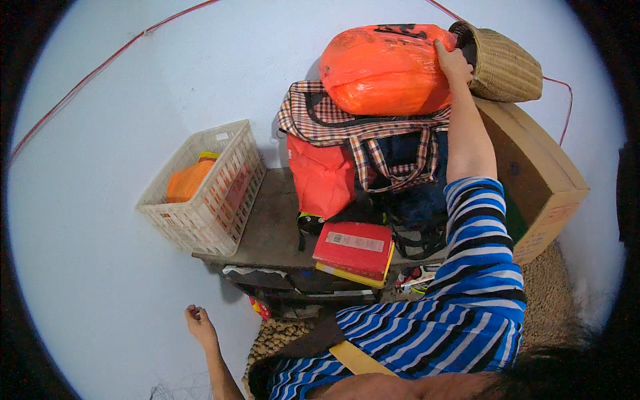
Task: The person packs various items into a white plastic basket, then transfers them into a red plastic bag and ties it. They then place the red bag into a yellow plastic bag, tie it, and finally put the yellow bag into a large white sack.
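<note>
My right hand reaches up to the right end of a full orange plastic bag, its thumb against the bag and its other fingers mostly hidden beside a woven basket. Whether it grips the bag cannot be told. The bag lies on top of a checked cloth bag with handles. My left hand hangs at the lower left, away from every object, its fingers curled and nothing visible in them.
A white plastic crate with an orange item stands on a dark table. Red and yellow books lie at its front edge. Behind them is a red bag. On the right stands a cardboard box. A red cable runs along the wall.
</note>
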`<action>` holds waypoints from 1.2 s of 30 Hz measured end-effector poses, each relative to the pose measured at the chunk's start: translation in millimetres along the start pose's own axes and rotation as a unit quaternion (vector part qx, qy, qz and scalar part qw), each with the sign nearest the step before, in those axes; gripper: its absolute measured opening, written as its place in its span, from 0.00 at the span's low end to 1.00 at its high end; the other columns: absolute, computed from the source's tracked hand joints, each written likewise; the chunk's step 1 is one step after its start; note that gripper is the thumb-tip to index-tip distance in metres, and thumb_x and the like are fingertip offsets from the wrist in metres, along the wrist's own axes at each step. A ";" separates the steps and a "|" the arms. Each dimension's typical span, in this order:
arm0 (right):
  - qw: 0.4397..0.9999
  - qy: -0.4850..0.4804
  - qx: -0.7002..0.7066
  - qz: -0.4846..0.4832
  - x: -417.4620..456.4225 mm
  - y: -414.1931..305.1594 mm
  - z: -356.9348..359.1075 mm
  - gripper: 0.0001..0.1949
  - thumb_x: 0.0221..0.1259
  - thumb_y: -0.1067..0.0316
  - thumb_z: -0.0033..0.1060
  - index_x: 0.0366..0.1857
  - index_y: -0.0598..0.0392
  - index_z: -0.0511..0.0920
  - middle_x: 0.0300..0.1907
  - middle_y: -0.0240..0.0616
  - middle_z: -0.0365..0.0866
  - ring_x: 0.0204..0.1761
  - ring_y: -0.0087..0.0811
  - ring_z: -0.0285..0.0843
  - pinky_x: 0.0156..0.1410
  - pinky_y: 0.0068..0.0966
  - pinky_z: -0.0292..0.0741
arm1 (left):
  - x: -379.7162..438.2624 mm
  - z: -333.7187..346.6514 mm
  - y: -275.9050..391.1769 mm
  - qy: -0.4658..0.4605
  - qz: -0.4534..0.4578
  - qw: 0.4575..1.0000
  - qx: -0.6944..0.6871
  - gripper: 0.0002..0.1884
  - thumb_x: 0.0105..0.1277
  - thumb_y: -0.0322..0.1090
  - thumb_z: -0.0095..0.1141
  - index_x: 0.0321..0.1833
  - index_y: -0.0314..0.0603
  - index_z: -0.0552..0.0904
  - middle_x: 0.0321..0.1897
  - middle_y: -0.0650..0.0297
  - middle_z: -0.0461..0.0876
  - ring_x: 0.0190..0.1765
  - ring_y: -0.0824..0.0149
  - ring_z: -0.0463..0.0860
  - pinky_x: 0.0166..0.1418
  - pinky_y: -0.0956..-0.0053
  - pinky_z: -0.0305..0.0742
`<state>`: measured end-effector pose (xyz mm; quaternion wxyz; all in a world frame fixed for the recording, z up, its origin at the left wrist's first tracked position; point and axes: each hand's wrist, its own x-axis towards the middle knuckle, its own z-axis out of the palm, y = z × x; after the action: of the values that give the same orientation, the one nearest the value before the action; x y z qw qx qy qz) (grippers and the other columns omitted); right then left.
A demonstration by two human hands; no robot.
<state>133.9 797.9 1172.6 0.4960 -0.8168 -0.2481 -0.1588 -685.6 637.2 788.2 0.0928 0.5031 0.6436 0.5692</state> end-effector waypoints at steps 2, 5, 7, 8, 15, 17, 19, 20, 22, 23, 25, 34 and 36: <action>0.999 -0.043 0.022 0.002 -1.1 -1.5 0.6 0.47 0.53 0.20 0.44 0.69 0.47 0.70 0.71 0.48 0.67 0.72 0.57 0.61 0.71 0.61 0.56 | 6.2 -1.9 0.2 -0.030 -0.002 0.999 -0.030 0.12 0.68 0.25 0.54 0.53 0.35 0.75 0.38 0.62 0.78 0.39 0.71 0.75 0.45 0.75 0.73; 0.997 -0.062 0.030 -0.031 -0.3 -6.0 -3.4 0.46 0.53 0.20 0.45 0.70 0.45 0.70 0.71 0.44 0.68 0.72 0.52 0.62 0.71 0.60 0.56 | -4.9 24.3 36.1 -0.042 0.013 0.993 -0.111 0.11 0.69 0.26 0.54 0.52 0.35 0.75 0.39 0.63 0.78 0.40 0.71 0.76 0.47 0.76 0.73; 0.997 -0.055 0.045 -0.033 -6.8 -14.4 4.7 0.45 0.53 0.22 0.48 0.68 0.45 0.73 0.69 0.42 0.71 0.70 0.46 0.68 0.72 0.52 0.60 | -0.1 34.9 60.3 -0.041 0.024 0.993 -0.104 0.11 0.69 0.25 0.53 0.53 0.35 0.75 0.40 0.62 0.79 0.42 0.71 0.77 0.51 0.77 0.72; 0.996 -0.033 0.064 -0.059 1.3 -15.0 3.2 0.42 0.55 0.24 0.49 0.66 0.46 0.75 0.67 0.43 0.74 0.68 0.46 0.71 0.70 0.49 0.63 | -1.5 47.2 80.6 -0.054 0.032 0.992 -0.111 0.11 0.69 0.26 0.54 0.53 0.34 0.75 0.41 0.61 0.79 0.42 0.71 0.77 0.51 0.76 0.73; 0.970 0.045 0.130 -0.198 -21.2 -61.6 10.8 0.26 0.62 0.41 0.49 0.51 0.48 0.84 0.53 0.49 0.83 0.55 0.53 0.80 0.58 0.45 0.76 | 0.0 124.0 205.2 -0.181 0.105 0.960 -0.184 0.17 0.68 0.28 0.57 0.58 0.34 0.74 0.48 0.58 0.81 0.50 0.68 0.80 0.55 0.71 0.75; 0.955 0.043 0.168 -0.242 -36.7 -76.9 1.9 0.25 0.63 0.42 0.49 0.50 0.49 0.84 0.51 0.50 0.83 0.54 0.54 0.80 0.57 0.45 0.76 | 16.9 157.3 237.8 -0.228 0.132 0.933 -0.246 0.22 0.67 0.31 0.59 0.62 0.34 0.71 0.55 0.56 0.79 0.55 0.65 0.79 0.57 0.70 0.75; 0.934 0.116 0.169 -0.293 -35.7 -88.2 -4.1 0.24 0.65 0.43 0.50 0.47 0.53 0.84 0.50 0.50 0.83 0.52 0.55 0.80 0.57 0.45 0.75 | 33.0 196.0 290.2 -0.306 0.061 0.896 -0.316 0.32 0.67 0.36 0.61 0.70 0.36 0.64 0.65 0.52 0.72 0.60 0.62 0.77 0.60 0.68 0.74; 0.918 0.137 0.193 -0.319 -43.0 -95.4 -9.9 0.23 0.65 0.44 0.52 0.47 0.54 0.84 0.49 0.49 0.84 0.51 0.54 0.81 0.57 0.43 0.75 | 53.6 224.3 297.9 -0.326 0.034 0.869 -0.370 0.32 0.69 0.39 0.60 0.72 0.39 0.62 0.64 0.57 0.72 0.61 0.62 0.75 0.60 0.65 0.75; 0.883 0.161 0.256 -0.359 -72.8 -106.0 -24.1 0.21 0.65 0.47 0.56 0.46 0.55 0.84 0.47 0.48 0.85 0.49 0.51 0.82 0.55 0.40 0.76 | 72.3 260.1 330.4 -0.356 -0.116 0.813 -0.446 0.39 0.66 0.54 0.61 0.73 0.43 0.61 0.67 0.59 0.68 0.65 0.60 0.72 0.59 0.55 0.75; 0.865 0.165 0.294 -0.372 -92.3 -112.7 -30.6 0.20 0.65 0.49 0.58 0.45 0.56 0.84 0.45 0.47 0.85 0.48 0.49 0.83 0.54 0.38 0.76 | 87.4 276.2 329.4 -0.406 -0.148 0.774 -0.462 0.43 0.64 0.61 0.60 0.75 0.48 0.58 0.68 0.57 0.65 0.68 0.55 0.68 0.61 0.48 0.73; 0.828 0.172 0.335 -0.415 -104.5 -121.0 -50.2 0.15 0.65 0.55 0.62 0.43 0.58 0.83 0.38 0.41 0.86 0.40 0.36 0.83 0.49 0.29 0.76 | 93.0 313.0 343.6 -0.419 -0.198 0.719 -0.518 0.49 0.62 0.73 0.53 0.78 0.56 0.50 0.71 0.51 0.60 0.71 0.46 0.62 0.67 0.42 0.67; 0.708 0.073 0.528 -0.462 -207.0 -148.1 -105.0 0.07 0.66 0.74 0.63 0.30 0.62 0.77 0.28 0.24 0.71 0.31 0.15 0.64 0.37 0.13 0.63 | 98.6 337.3 344.3 -0.442 -0.178 0.763 -0.436 0.50 0.61 0.76 0.51 0.79 0.59 0.49 0.75 0.58 0.54 0.74 0.46 0.57 0.67 0.39 0.64; 0.693 0.078 0.506 -0.508 -221.3 -153.5 -109.6 0.08 0.65 0.76 0.64 0.28 0.61 0.75 0.27 0.26 0.68 0.31 0.16 0.62 0.37 0.12 0.62 | 86.7 322.2 352.4 -0.422 -0.176 0.789 -0.410 0.49 0.62 0.74 0.51 0.79 0.60 0.50 0.75 0.64 0.55 0.74 0.49 0.58 0.65 0.39 0.65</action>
<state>-136.8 704.6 1223.1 0.6957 -0.1770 -0.6281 -0.3004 -312.9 854.1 1010.7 0.6513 0.4854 0.3241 0.4848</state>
